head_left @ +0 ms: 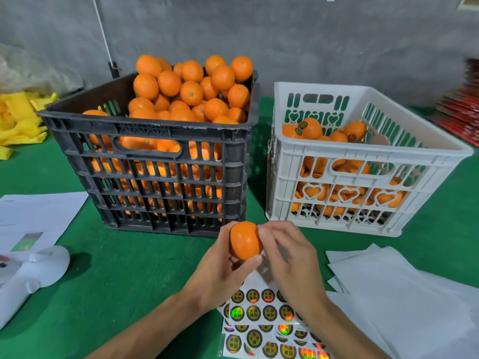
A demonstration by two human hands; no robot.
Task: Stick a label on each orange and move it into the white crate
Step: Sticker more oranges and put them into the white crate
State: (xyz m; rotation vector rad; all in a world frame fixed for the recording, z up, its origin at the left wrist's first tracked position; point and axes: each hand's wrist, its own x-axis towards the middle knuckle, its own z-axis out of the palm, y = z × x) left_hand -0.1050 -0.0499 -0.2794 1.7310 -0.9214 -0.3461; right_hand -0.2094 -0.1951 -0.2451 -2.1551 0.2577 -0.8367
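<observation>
A fruit-packing workroom is shown. A bare grey concrete wall (pixel 285 35) fills the top of the frame, and a tabletop (pixel 124 275) covered in green felt lies below it. A black crate (pixel 155 177) heaped with oranges is seen at centre left, a white crate (pixel 337 161) at right, and label sheets (pixel 261 320) at bottom centre.

Two crates stand side by side on the table (pixel 134 268): heaped crate (pixel 155 161) left, slotted crate (pixel 350 164) right (oranges (pixel 311 128) inside); sticker sheets (pixel 267 322) lie near.
</observation>
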